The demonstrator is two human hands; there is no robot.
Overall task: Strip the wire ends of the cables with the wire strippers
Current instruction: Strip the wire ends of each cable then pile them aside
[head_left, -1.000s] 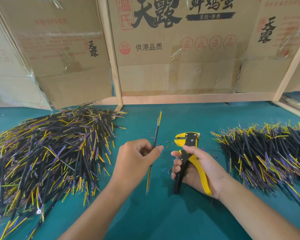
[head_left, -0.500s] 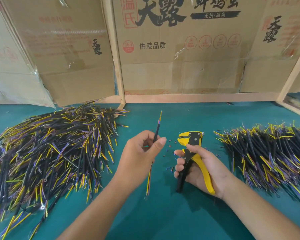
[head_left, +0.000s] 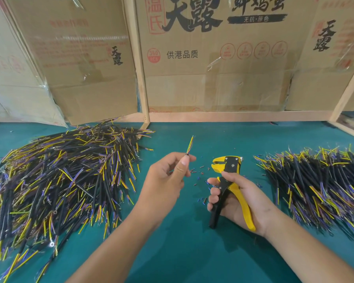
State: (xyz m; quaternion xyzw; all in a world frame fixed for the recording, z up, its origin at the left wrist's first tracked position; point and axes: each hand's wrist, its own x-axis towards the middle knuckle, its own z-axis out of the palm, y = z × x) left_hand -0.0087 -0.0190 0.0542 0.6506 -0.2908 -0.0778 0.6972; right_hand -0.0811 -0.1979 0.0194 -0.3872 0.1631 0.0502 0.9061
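Left hand (head_left: 168,176) pinching, right hand (head_left: 239,201) gripping

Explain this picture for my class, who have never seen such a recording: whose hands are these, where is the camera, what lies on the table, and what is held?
There is no machine here: a person works with bare hands, and the camera sits on their head, looking forward and down. The left hand pinches one cable, its coloured wire ends pointing up. The right hand grips yellow-and-black wire strippers. On the green table lie two piles of cables, a big one on the left and another on the right, with small bits of insulation between the hands. Cardboard boxes stand behind.
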